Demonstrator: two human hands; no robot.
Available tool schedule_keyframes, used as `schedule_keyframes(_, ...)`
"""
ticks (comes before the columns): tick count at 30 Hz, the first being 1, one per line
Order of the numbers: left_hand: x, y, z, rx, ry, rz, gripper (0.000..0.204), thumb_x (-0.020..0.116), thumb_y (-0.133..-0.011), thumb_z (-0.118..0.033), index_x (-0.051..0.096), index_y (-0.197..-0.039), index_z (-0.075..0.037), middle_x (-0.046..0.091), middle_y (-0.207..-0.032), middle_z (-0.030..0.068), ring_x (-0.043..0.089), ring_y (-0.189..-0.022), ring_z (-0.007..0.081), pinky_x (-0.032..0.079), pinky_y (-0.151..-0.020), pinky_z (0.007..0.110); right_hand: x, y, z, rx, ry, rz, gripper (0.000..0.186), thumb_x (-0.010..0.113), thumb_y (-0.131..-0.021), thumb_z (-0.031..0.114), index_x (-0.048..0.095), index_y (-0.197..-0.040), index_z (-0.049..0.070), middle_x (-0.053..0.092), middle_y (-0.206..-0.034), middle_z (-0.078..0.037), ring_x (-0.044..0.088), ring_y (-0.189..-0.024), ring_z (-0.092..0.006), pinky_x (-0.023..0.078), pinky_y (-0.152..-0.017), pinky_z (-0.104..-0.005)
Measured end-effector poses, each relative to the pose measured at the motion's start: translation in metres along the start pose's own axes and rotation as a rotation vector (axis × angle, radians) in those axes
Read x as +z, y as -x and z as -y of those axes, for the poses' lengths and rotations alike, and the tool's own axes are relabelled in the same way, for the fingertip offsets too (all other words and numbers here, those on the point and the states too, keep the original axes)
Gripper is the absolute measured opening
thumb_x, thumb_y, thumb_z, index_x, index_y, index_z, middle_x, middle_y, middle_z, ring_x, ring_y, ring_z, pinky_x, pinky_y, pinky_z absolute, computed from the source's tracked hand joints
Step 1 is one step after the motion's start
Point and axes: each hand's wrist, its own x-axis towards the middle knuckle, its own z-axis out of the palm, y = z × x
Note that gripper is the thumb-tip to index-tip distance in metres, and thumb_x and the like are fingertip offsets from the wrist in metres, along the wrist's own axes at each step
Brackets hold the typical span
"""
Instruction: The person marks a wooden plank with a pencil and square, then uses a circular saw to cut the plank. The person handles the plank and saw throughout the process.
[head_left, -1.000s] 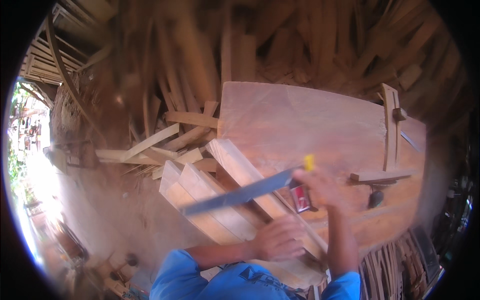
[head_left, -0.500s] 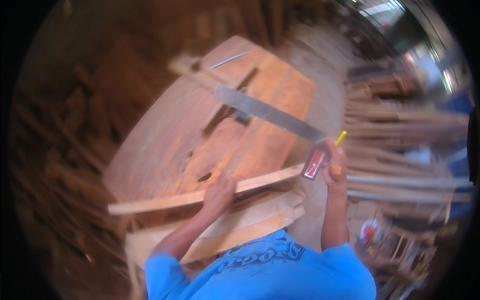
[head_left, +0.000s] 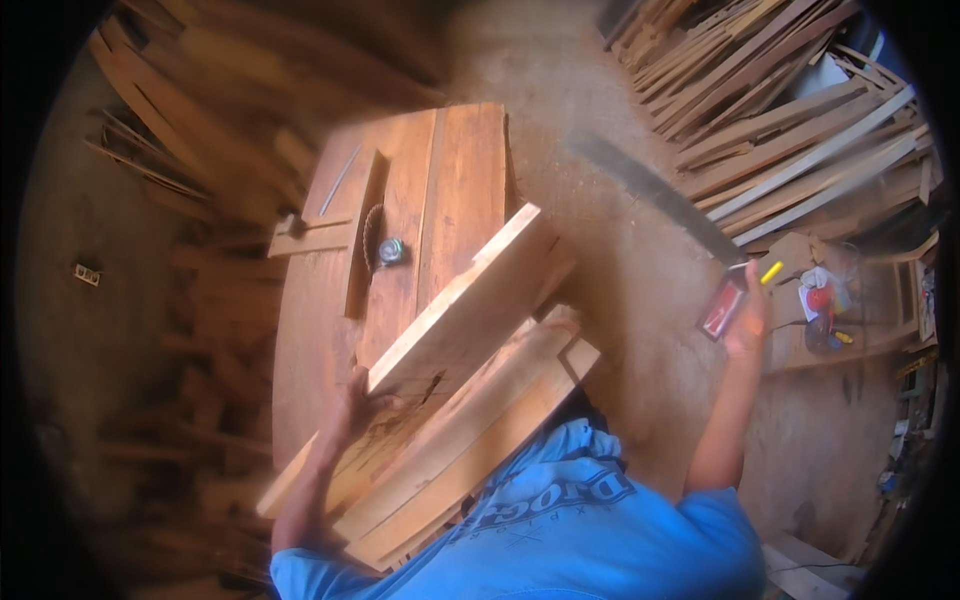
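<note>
My left hand (head_left: 356,400) grips a thick pale board (head_left: 459,291), tilted on edge above further pale planks (head_left: 520,410) in front of my body. My right hand (head_left: 742,326) is raised at the right, closed round the dark-and-red handle (head_left: 720,306) of a long grey-bladed tool, probably a handsaw (head_left: 665,200), along with a thin yellow pencil or marker (head_left: 769,272). The blade points up and away, blurred at its tip. Beyond the board is a wooden worktop (head_left: 460,150) carrying a wooden T-shaped piece (head_left: 356,290), a metal strip (head_left: 340,180) and a small dark tape measure (head_left: 391,251).
Stacks of long timber strips (head_left: 760,120) fill the upper right, over a dusty floor (head_left: 540,80). Blurred piles of wood (head_left: 190,300) crowd the left side. A low wooden stand (head_left: 830,355) at the right holds a red item and small things.
The view has swung round relative to the worktop. The board under my left hand has risen and tilted diagonally. My right hand has moved right with the blade, away from over the worktop.
</note>
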Motion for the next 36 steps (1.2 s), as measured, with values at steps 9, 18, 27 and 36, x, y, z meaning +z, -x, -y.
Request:
schedule_keyframes(9, 0.044, 0.052, -0.021, -0.101, -0.244, 0.328, 0.071, 0.082, -0.08, -0.052, 0.063, -0.129, -0.004, 0.072, -0.098, 0.0182, 0.069, -0.093, 0.0268, 0.053, -0.079, 0.042, -0.057, 0.0, -0.014, 0.085, -0.067, -0.023, 0.042, 0.08, -0.089, 0.038, 0.062, -0.113, 0.008, 0.063, -0.097, -0.001, 0.064, -0.087, -0.0147, 0.055, -0.079, -0.0321)
schedule_keyframes(18, 0.1, 0.034, 0.092, -0.044, 0.003, 0.422, 0.056, 0.079, -0.086, -0.044, 0.067, -0.121, -0.001, 0.072, -0.103, 0.016, 0.067, -0.101, 0.0233, 0.051, -0.086, 0.039, -0.069, 0.022, -0.028, 0.028, 0.146, -0.119, 0.032, 0.079, -0.089, 0.04, 0.063, -0.098, 0.014, 0.064, -0.081, 0.005, 0.061, -0.064, -0.0042, 0.038, -0.049, -0.018)
schedule_keyframes(27, 0.092, 0.033, -0.004, 0.353, -0.11, -0.368, 0.055, 0.08, -0.086, -0.026, 0.06, -0.131, -0.002, 0.057, -0.136, 0.0202, 0.052, -0.13, 0.0379, 0.045, -0.104, 0.043, -0.061, 0.057, -0.065, 0.185, 0.132, 0.037, 0.028, 0.074, -0.092, 0.039, 0.063, -0.099, 0.014, 0.062, -0.082, 0.006, 0.054, -0.063, -0.0006, 0.028, -0.043, -0.0173)
schedule_keyframes(36, 0.105, 0.019, -0.232, 0.68, -0.223, -0.107, 0.059, 0.077, -0.089, -0.024, 0.055, -0.142, -0.012, 0.066, -0.125, 0.0168, 0.068, -0.109, 0.0323, 0.055, -0.091, 0.041, 0.099, 0.123, -0.077, 0.232, 0.111, 0.627, 0.023, 0.077, -0.089, 0.019, 0.063, -0.102, 0.006, 0.065, -0.087, 0.002, 0.04, -0.052, 0.003, 0.029, -0.045, -0.014)
